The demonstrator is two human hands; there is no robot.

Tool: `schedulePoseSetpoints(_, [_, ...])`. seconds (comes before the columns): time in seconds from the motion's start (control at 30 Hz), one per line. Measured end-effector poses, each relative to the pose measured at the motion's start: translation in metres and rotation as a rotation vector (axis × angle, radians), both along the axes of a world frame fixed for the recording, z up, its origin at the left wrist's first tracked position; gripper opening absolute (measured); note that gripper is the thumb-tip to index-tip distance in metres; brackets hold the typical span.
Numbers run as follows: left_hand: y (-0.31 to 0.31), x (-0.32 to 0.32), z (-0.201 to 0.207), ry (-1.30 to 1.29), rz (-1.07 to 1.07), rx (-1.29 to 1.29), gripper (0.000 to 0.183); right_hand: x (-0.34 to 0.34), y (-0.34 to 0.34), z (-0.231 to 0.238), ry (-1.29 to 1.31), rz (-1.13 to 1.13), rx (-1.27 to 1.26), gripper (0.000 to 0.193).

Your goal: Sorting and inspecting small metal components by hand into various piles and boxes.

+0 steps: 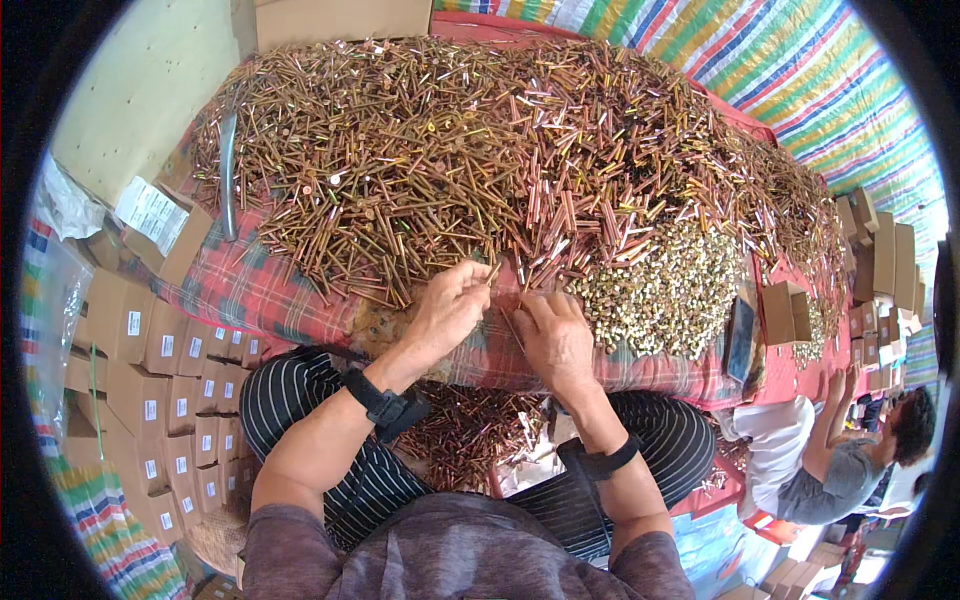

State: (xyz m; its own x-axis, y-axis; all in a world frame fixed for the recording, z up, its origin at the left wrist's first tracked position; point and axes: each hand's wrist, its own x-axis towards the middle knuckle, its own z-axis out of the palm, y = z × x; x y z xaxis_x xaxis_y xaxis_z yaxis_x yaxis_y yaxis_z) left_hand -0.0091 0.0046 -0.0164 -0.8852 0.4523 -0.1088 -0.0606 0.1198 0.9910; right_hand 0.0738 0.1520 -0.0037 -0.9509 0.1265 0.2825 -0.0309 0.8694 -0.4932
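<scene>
My left hand (452, 308) is closed in a pinch at the near edge of the heap, with a thin brass-coloured bolt (493, 273) sticking up from its fingertips. Just to its right, my right hand (556, 338) has its fingers curled down by the cloth; what they hold, if anything, is hidden. Beyond my left hand spreads a big pile of long brass-coloured bolts (370, 190). Pinkish copper-coloured metal tubes (580, 200) lie beyond my right hand. Beside that hand, small pale-gold metal pieces, perhaps nuts (665, 290), form a mound.
A plaid cloth (265, 265) covers the work surface. Stacked cardboard boxes (150, 410) stand at left, and an open box (786, 312) sits at right. A curved metal strip (228, 175) lies by the pile. More metal parts (465, 435) lie between my legs. Another person (835, 470) works at right.
</scene>
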Motion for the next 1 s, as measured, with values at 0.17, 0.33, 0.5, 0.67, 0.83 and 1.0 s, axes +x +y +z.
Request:
schedulePoseSetpoints(0.17, [-0.001,0.005,0.006,-0.425,0.050,0.191,0.019,-0.003,0.007,-0.013,0.125,0.160,0.059,0.012])
schedulePoseSetpoints(0.33, [-0.006,0.006,0.003,-0.430,0.047,0.194,0.021,-0.020,0.019,-0.001,0.199,-0.114,0.269,0.026])
schedulePoseSetpoints(0.5, [0.000,0.009,0.000,-0.430,0.051,0.209,0.020,-0.026,0.028,-0.022,0.211,-0.019,0.392,0.024])
schedulePoseSetpoints(0.67, [-0.002,0.011,0.001,-0.421,0.041,0.203,0.018,-0.009,0.027,-0.019,0.075,-0.042,0.185,0.013])
schedulePoseSetpoints(0.83, [0.000,0.013,0.012,-0.374,-0.002,0.146,0.020,0.007,0.019,0.001,-0.030,-0.237,0.010,0.012])
schedulePoseSetpoints(1.0, [0.003,0.015,0.009,-0.330,-0.007,0.206,0.024,0.017,0.017,0.014,-0.135,-0.152,-0.557,0.016])
